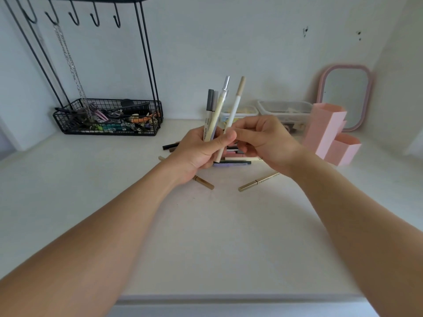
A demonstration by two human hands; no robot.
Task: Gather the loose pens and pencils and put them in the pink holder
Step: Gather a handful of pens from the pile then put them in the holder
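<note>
Left hand fingers curled round upright pens, right hand pinching white pen, pink holder at three o'clock, loose pens on white desk

head-worn view, forward and down

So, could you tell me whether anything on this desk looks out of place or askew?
Nothing looks damaged or spilled. Several pens lie scattered at odd angles on the desk, including a gold one near the right hand. The left hand grips a bunch; the pink holder stands upright.
</note>
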